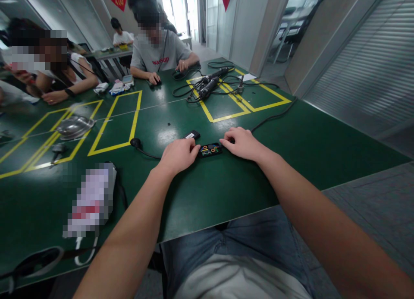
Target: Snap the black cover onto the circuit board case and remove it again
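A small black open device (210,150) with coloured parts inside lies on the green table (226,187) in front of me. My left hand (179,155) rests at its left end, fingers curled and touching its edge. My right hand (242,142) holds its right end, fingers bent down onto the table. A small black block with a white label (192,135) lies just behind the device. A black cable (274,115) runs from under my right hand toward the far right.
A black plug on a cord (136,143) lies to the left. Soldering tools and tangled cables (210,85) sit in yellow-marked boxes at the back. A blurred white object (92,202) lies near left. Two people sit across the table; a silver bag (74,126) lies at left.
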### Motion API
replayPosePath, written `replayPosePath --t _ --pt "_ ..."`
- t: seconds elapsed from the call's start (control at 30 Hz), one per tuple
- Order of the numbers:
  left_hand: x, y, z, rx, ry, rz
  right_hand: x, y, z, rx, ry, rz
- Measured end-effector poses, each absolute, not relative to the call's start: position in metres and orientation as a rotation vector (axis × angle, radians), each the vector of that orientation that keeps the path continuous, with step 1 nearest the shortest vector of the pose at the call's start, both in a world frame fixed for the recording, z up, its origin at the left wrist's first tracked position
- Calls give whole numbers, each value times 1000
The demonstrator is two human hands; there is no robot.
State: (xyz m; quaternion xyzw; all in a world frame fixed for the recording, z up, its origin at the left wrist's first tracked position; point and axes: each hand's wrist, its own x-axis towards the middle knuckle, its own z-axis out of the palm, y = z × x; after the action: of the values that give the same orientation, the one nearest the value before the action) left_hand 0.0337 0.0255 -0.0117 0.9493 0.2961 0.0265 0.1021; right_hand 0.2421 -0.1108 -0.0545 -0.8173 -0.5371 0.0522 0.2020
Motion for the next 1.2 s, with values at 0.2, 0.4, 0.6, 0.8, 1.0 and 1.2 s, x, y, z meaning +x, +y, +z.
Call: replayPosePath --t 0.2,0.4,0.6,0.8,1.0,1.2 --pt "33 28 -8 2747 853 44 242 -111 -55 -2287 -1495 164" --pt "33 35 -19 2736 811 349 241 -111 -55 -2291 -1464 144" --pt "34 46 -29 2596 1013 445 244 -111 -56 -2235 -1480 156" --pt "32 38 -21 2593 803 501 241 -110 -52 -2214 -1449 183" --pt "32 27 -19 2682 359 328 233 -108 -48 -2254 -1378 170" --pt "32 31 -20 2737 414 261 229 -105 -52 -2326 -1349 155"
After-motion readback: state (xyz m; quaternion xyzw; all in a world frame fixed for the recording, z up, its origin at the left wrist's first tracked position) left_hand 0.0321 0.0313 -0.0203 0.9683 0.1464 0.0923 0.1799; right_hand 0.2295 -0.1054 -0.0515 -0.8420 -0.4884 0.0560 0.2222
